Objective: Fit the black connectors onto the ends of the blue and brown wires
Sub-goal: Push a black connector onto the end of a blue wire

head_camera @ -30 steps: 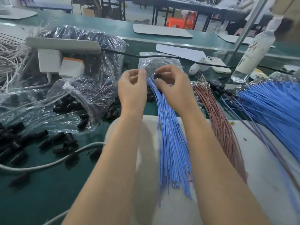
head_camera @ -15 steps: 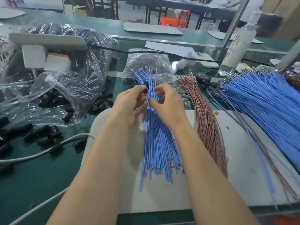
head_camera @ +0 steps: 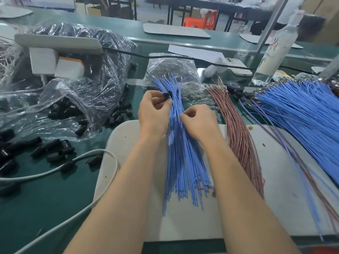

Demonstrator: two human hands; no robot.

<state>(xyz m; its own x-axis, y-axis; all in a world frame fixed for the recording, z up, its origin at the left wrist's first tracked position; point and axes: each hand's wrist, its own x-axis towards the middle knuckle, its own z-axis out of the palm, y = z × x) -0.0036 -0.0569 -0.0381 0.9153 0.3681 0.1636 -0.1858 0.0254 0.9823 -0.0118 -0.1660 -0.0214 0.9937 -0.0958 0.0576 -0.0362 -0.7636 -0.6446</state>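
Green tabletop (head_camera: 55, 208) runs the full width, with a white mat (head_camera: 275, 208) on its near right part. Far left: a large clear bag (head_camera: 88, 85), crumpled, full of black connectors and open towards the mat. Right side: a blue pile (head_camera: 302, 116) of wires fans across the mat's right edge, stripped ends pointing away. Centre: a narrower blue bundle (head_camera: 185, 162) lies lengthwise on the mat, its far ends spreading off the mat onto the green. Just right of it lie the brown wires (head_camera: 238, 136) in a curved hank, close beside the bundle and not mixed with it. Both bare forearms reach in from the near edge, one on each side of the bundle. Left hand (head_camera: 154, 110) is raised over the bundle's far half, its grip clamped on one connector (head_camera: 166, 95) between thumb and forefinger, right against the blue strands. Right hand (head_camera: 198, 120) sits just beside it and nearer, fingers curled, grip pinched together on the bundle's right edge; which strand it has I cannot tell. Beyond the hands a small bag (head_camera: 170, 70) of pale parts lies under the bundle's far ends. A bottle (head_camera: 271, 55) stands upright at far right. A white cable (head_camera: 55, 171) loops over the green, touching the mat's left edge. Spilled connectors (head_camera: 53, 145) lie scattered between bag and cable.
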